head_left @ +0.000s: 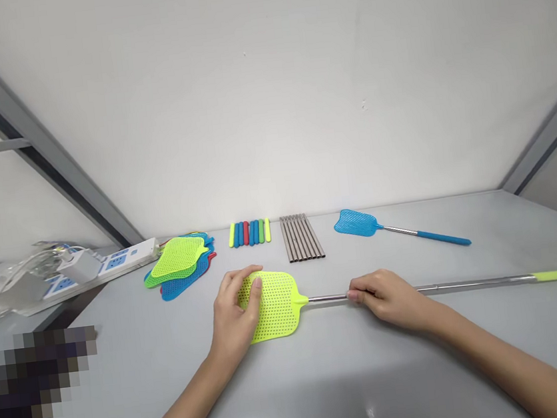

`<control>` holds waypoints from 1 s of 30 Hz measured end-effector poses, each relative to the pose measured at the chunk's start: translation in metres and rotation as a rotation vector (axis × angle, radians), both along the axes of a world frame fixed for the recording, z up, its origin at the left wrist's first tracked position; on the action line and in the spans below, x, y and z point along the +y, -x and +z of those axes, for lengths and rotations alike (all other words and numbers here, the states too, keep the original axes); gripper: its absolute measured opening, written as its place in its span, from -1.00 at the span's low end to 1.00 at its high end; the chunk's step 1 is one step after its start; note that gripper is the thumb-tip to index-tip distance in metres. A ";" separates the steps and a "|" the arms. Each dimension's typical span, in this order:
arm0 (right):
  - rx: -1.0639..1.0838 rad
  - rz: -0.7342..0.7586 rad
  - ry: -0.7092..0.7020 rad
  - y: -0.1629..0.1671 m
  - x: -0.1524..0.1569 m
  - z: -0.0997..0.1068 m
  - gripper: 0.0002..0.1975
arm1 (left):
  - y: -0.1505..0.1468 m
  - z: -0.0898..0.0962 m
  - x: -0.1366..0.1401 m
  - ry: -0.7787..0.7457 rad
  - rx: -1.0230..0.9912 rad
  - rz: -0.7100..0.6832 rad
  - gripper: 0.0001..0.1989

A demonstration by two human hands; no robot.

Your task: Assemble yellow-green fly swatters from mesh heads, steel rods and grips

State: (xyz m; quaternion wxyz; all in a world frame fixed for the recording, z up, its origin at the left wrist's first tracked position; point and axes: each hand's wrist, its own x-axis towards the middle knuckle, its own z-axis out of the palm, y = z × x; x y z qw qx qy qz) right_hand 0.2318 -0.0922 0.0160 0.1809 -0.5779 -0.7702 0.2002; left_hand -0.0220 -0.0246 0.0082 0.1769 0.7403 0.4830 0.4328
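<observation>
A yellow-green fly swatter (282, 302) lies across the table in front of me, its metal telescopic rod drawn out long to the right and ending in a yellow-green grip. My left hand (239, 307) holds the left edge of its perforated head, thumb on top, fingers around the far side. On the rod, a little right of the head, my right hand (382, 298) pinches the metal between thumb and fingers. Behind it rests a blue fly swatter (356, 223) with a shorter rod and a blue grip.
Loose swatter heads (178, 257) in several colours are stacked at the back left. Coloured grips (250, 233) and metal rods (302, 238) lie in rows near the wall. A white power strip (130, 255) with plugs and cables sits at the left, beside clear plastic (3, 284).
</observation>
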 end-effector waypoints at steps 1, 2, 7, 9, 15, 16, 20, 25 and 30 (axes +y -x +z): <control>-0.004 0.002 0.006 -0.001 0.001 0.000 -0.70 | -0.001 0.000 -0.001 -0.014 -0.001 -0.009 -0.78; -0.001 0.006 0.014 -0.001 0.001 -0.001 -0.69 | -0.001 0.000 -0.002 -0.020 0.000 -0.018 -0.78; 0.018 0.013 0.044 -0.002 0.001 -0.002 -0.66 | -0.003 -0.001 0.001 0.033 0.019 -0.030 -0.77; 0.041 0.009 0.048 -0.001 0.000 -0.002 -0.70 | -0.003 -0.001 0.003 0.065 0.017 -0.024 -0.76; 0.140 -0.049 0.024 0.001 -0.001 0.000 -0.76 | -0.003 0.001 0.003 0.106 -0.004 -0.012 -0.74; 0.134 -0.052 0.010 0.001 -0.001 0.000 -0.75 | -0.003 0.001 0.002 0.099 -0.002 -0.015 -0.74; 0.117 -0.025 0.010 -0.001 -0.001 -0.001 -0.76 | -0.005 -0.001 -0.001 0.075 0.032 -0.058 -0.73; 0.064 0.021 0.022 -0.003 0.001 -0.003 -0.77 | -0.007 -0.003 -0.004 0.046 0.061 -0.103 -0.76; 0.039 0.030 0.034 -0.004 0.002 -0.003 -0.73 | -0.005 -0.003 -0.005 0.031 0.048 -0.141 -0.76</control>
